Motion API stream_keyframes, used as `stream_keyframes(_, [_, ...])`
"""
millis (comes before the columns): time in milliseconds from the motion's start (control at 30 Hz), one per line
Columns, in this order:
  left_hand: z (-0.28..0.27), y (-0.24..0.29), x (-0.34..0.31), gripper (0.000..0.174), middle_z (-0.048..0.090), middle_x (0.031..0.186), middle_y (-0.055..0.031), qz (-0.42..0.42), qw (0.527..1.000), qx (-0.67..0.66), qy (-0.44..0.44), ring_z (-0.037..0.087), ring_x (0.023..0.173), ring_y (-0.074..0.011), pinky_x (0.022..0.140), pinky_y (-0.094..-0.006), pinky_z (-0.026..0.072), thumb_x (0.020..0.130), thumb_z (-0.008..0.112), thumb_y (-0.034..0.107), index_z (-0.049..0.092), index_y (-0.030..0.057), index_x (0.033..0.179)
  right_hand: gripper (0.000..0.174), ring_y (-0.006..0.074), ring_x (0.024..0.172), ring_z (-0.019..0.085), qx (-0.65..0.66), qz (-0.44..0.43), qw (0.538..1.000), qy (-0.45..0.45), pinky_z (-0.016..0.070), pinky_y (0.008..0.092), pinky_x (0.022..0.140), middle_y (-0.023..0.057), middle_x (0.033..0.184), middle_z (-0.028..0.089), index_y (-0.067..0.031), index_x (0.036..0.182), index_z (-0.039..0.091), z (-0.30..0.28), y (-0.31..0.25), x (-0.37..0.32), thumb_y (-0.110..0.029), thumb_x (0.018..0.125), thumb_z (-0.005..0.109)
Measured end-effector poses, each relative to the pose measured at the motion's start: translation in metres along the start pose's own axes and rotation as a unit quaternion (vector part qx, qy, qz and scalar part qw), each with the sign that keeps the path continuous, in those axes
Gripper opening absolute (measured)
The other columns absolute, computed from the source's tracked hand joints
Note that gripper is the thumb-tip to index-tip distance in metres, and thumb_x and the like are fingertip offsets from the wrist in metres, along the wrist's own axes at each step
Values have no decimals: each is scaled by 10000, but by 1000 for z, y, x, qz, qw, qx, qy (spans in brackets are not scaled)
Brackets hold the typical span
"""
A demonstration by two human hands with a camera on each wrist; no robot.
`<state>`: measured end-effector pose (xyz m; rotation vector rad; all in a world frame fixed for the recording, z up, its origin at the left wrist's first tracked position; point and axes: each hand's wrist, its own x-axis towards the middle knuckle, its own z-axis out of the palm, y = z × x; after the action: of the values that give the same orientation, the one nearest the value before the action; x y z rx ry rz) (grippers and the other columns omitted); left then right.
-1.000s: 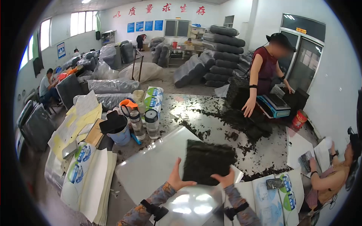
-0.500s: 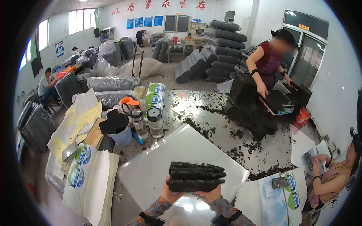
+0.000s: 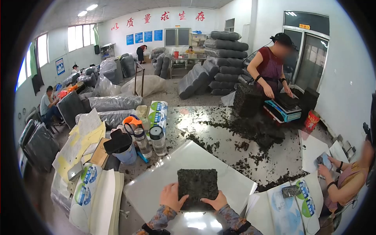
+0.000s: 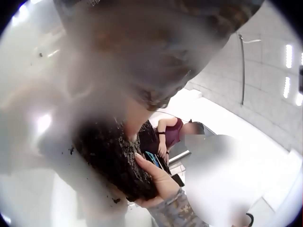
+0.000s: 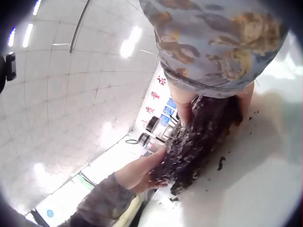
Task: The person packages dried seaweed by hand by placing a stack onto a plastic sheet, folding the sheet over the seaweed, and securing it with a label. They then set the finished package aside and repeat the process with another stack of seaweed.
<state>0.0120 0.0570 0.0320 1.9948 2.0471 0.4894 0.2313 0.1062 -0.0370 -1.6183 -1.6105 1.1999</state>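
Note:
In the head view a square stack of dark dried seaweed sheets (image 3: 197,187) is over the glossy pale board (image 3: 152,178). My left hand (image 3: 171,197) grips its left side, the thumb on the near face. On the other side my right hand (image 3: 216,201) holds the lower right corner, thumb also on the near face. The left wrist view has the stack's rough layered edge (image 4: 111,158) close up, with my right thumb against it. Ragged sheet edges (image 5: 203,137) also show in the right wrist view, and small dark flakes lie on the board beneath.
Bottles (image 3: 158,141), a blue bucket (image 3: 126,152) and papers (image 3: 84,137) crowd the left. Seaweed scraps (image 3: 250,133) cover the far tabletop, where a person (image 3: 270,66) handles seaweed at a scale (image 3: 282,111). Another person (image 3: 342,176) works at right beside printed packaging sheets (image 3: 280,209).
The stack was held up and tilted, then turned with its layered edges facing me; now its square face shows again. Both hands have kept hold. The far person's hands moved over the scale.

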Motion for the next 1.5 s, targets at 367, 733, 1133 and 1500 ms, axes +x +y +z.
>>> stream_keyframes(367, [59, 7, 29, 496, 415, 1456, -64, 228, 971, 68, 28, 336, 1373, -259, 1129, -428, 254, 930, 530, 298, 448, 145, 1395, 814, 362, 1189, 524, 36, -53, 992, 112, 417, 399, 1006, 257, 1261, 537, 83, 1329, 422, -18, 9, 29, -387, 762, 768])
stream_keyframes(733, [72, -28, 31, 1089, 318, 1442, -278, -82, 984, -156, 33, 372, 1310, -414, 1077, -403, 349, 756, 726, 528, 151, -84, 1449, 881, 325, 1246, 494, -12, -195, 976, 98, 403, 373, 1028, 264, 1363, 464, 68, 1411, 331, 24, 26, 50, -288, 748, 789])
stream_keyframes(1133, [83, -15, 36, 478, 414, 1457, -89, 154, 984, 66, 61, 331, 1375, -275, 1128, -455, 237, 946, 471, 330, 461, 138, 1383, 455, 339, 1125, 575, -155, -273, 943, 113, 456, 392, 959, 191, 1187, 614, -3, 1200, 588, -45, 34, 52, -310, 867, 633])
stream_keyframes(1500, [70, -7, 28, 485, 334, 1513, -63, 144, 982, 122, 3, 264, 1412, -271, 1148, -447, 199, 999, 381, 379, 387, 183, 1443, 219, 312, 949, 592, -414, -208, 805, 370, 470, 396, 865, 106, 906, 652, -75, 877, 673, -144, 226, 71, -251, 857, 544])
